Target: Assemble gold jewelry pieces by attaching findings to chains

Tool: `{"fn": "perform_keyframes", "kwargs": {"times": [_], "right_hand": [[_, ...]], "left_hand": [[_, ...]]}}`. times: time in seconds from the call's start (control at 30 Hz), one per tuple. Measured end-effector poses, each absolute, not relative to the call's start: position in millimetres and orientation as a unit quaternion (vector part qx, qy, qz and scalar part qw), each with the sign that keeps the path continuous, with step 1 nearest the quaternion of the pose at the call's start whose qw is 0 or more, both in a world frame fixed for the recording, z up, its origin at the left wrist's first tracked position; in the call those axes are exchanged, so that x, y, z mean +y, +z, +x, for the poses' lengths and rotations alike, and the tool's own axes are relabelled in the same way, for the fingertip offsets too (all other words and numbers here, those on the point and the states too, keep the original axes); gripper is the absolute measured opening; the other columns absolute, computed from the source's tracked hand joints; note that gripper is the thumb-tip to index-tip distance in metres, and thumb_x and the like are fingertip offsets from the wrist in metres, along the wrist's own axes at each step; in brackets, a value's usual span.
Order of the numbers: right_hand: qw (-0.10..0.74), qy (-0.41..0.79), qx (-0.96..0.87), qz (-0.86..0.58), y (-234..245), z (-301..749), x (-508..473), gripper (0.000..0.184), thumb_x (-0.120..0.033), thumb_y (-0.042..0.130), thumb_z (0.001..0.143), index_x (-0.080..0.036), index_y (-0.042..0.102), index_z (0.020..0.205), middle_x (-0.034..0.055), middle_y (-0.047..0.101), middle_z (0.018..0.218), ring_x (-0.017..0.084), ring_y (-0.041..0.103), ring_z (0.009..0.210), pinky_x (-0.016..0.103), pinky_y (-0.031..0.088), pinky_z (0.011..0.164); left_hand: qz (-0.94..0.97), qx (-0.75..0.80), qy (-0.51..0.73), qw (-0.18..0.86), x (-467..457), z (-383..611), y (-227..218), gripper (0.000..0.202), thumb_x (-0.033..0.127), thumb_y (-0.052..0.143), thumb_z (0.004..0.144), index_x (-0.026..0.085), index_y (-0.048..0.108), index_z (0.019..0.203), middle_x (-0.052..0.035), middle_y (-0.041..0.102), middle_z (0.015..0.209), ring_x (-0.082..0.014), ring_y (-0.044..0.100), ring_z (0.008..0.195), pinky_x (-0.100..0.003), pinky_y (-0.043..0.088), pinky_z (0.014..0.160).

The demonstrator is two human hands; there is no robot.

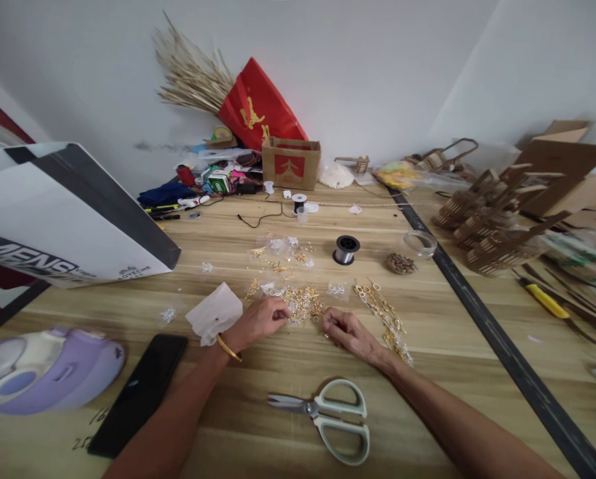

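Note:
My left hand (262, 319), with a gold bangle (229, 348) at the wrist, rests at the left edge of a loose pile of small gold and silver jewellery pieces (300, 303). Its thumb and fingertips are drawn together; anything between them is too small to make out. To the right of the pile, my right hand (346, 330) has its fingers curled closed near the tabletop, and what they hold is hidden. Gold and silver chain-like strands (388, 319) lie beyond that hand. Nearer me are scissors (340, 419) with pale handles, lying with blades slightly apart.
A wire spool (346, 250) and a clear jar of beads (402, 261) stand farther back. A white tissue (215, 313), a black phone (137, 392) and a purple device (63, 372) lie on the left. Small woven baskets (492, 233) and a yellow-handled cutter (547, 299) are at right.

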State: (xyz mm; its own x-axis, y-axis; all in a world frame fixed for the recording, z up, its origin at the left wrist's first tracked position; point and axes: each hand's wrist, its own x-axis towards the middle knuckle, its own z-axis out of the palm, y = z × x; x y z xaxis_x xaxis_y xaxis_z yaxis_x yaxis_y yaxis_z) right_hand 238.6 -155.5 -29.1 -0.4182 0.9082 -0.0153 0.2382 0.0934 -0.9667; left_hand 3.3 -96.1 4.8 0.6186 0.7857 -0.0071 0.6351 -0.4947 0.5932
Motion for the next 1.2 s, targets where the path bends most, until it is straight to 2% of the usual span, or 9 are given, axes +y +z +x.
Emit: {"fn": "perform_keyframes", "kwargs": {"times": [0.23,0.4,0.7,1.07,1.2], "right_hand": [[0.320,0.520,-0.660,-0.439,-29.7,238.3,-155.6,0.037,-0.052,0.043,0.088,-0.017,0.046,0.078,-0.0046,0.040,0.059,0.008,0.036,0.051,0.022,0.026,0.047],[0.322,0.518,-0.660,-0.438,-31.3,238.4,-155.6,0.036,-0.051,0.043,0.089,-0.017,0.046,0.078,-0.0047,0.040,0.059,0.008,0.035,0.050,0.022,0.026,0.047],[0.327,0.514,-0.660,-0.440,-30.8,237.2,-155.2,0.036,-0.051,0.044,0.088,-0.017,0.048,0.078,-0.0042,0.041,0.060,0.008,0.036,0.051,0.022,0.026,0.048],[0.322,0.517,-0.661,-0.438,-27.5,237.3,-156.1,0.037,-0.051,0.044,0.088,-0.017,0.047,0.077,-0.0045,0.040,0.059,0.008,0.034,0.051,0.022,0.025,0.047],[0.322,0.520,-0.658,-0.439,-28.2,237.1,-155.5,0.037,-0.052,0.044,0.088,-0.017,0.046,0.077,-0.0046,0.040,0.058,0.009,0.034,0.051,0.022,0.025,0.047]], "left_hand": [[0.880,0.415,0.107,0.204,-105.9,11.6,3.2,0.011,0.011,0.055,0.076,0.016,0.065,0.073,-0.0017,0.060,0.073,-0.0132,0.053,0.066,-0.023,0.037,0.063],[0.893,0.390,0.105,0.199,-105.2,10.6,0.0,0.016,0.008,0.052,0.077,0.017,0.065,0.074,-0.0020,0.061,0.076,-0.0136,0.054,0.070,-0.023,0.037,0.066],[0.883,0.416,0.094,0.195,-99.0,4.5,4.6,0.014,0.009,0.054,0.075,0.017,0.064,0.068,-0.0015,0.058,0.071,-0.0131,0.052,0.064,-0.023,0.035,0.062],[0.891,0.387,0.085,0.222,-102.0,5.7,3.5,0.010,0.014,0.057,0.077,0.017,0.067,0.078,-0.0023,0.062,0.077,-0.0146,0.055,0.072,-0.023,0.037,0.068],[0.892,0.390,0.101,0.206,-103.6,7.1,-0.4,0.015,0.011,0.052,0.079,0.016,0.065,0.074,-0.0022,0.061,0.077,-0.0136,0.054,0.070,-0.023,0.036,0.066]]}}
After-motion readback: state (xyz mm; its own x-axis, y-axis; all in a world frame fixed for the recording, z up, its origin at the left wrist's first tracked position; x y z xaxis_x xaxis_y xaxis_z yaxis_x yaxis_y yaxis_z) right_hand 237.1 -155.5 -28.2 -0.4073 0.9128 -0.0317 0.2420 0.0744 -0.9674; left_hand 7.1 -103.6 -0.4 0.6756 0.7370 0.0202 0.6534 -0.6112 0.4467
